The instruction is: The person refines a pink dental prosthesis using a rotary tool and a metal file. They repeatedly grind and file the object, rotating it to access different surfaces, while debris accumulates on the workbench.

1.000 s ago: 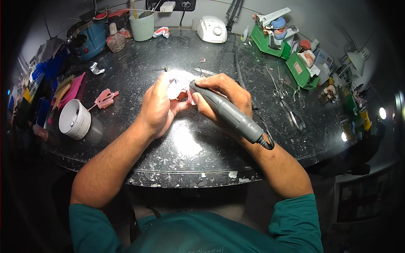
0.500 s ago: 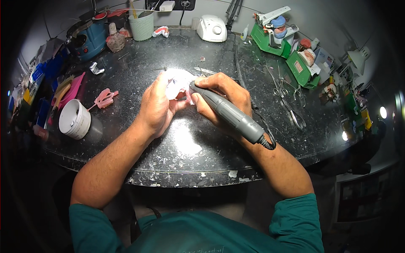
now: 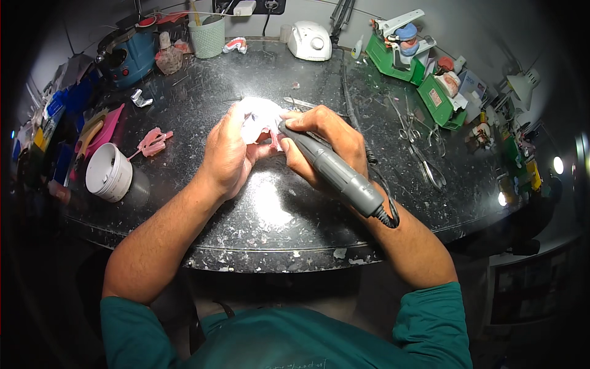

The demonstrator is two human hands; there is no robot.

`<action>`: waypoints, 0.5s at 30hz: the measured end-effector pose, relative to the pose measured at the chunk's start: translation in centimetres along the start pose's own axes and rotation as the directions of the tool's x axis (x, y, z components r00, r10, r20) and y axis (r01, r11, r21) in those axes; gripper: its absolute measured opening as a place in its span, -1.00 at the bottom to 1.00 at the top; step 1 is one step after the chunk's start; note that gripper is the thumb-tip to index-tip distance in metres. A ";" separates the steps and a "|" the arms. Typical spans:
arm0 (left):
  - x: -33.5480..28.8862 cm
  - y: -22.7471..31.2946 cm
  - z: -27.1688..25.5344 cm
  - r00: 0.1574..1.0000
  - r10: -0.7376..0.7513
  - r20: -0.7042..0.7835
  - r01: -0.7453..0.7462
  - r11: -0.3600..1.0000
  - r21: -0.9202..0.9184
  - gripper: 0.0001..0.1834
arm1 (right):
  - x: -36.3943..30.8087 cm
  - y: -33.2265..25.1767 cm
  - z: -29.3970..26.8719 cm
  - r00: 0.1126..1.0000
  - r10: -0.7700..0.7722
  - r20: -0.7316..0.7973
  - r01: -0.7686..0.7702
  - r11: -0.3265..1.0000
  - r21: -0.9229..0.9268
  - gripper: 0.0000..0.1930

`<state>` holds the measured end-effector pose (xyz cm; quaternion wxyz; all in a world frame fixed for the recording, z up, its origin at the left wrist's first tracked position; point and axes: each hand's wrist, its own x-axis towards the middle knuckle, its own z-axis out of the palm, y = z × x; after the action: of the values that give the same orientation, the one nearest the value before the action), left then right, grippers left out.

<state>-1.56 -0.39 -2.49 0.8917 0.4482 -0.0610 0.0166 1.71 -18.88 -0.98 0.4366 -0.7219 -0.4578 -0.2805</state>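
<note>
Above the middle of the dark bench, my left hand (image 3: 222,154) is closed around a white dental cast (image 3: 260,115), overexposed by bright light. A pinkish, thin-edged part (image 3: 275,140) shows at the cast's lower right side. My right hand (image 3: 337,136) wraps around a dark grey rotary handpiece (image 3: 337,175) like a pen, its corded end pointing back toward my right forearm. The handpiece's front end is at the right side of the cast. Its bur is too hidden by fingers and glare to make out, so I cannot tell whether it touches.
A white tub (image 3: 109,173) and a pink piece (image 3: 153,142) lie to the left. Behind stand a blue pot (image 3: 128,61), a pale green cup (image 3: 208,38) and a white control box (image 3: 309,42). Metal hand tools (image 3: 424,163) and green trays (image 3: 439,106) are on the right; a black cable (image 3: 346,86) runs along the bench.
The handpiece's corded end has swung slightly toward me, and its cable has shifted with it. The cast has tilted a little in my left hand. Both grips stay the same.
</note>
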 end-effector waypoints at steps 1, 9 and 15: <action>0.0 0.0 0.0 1.000 0.004 0.005 -0.004 1.000 -0.002 -0.64 | 0.0 -0.1 0.0 1.000 -0.001 0.000 0.001 1.000 -0.005 -0.77; -0.1 0.0 0.3 0.999 0.030 -0.037 -0.030 0.999 0.013 -0.64 | -0.1 0.1 0.1 1.000 -0.017 0.004 0.017 1.000 0.022 -0.77; 0.0 0.0 0.2 0.999 0.029 -0.027 -0.028 0.999 0.037 -0.62 | -0.1 0.0 0.1 0.999 -0.040 0.004 0.040 0.999 0.027 -0.77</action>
<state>-1.61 -0.54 -2.41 0.8838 0.4631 -0.0550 0.0367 1.73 -18.81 -1.09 0.4394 -0.7073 -0.4769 -0.2815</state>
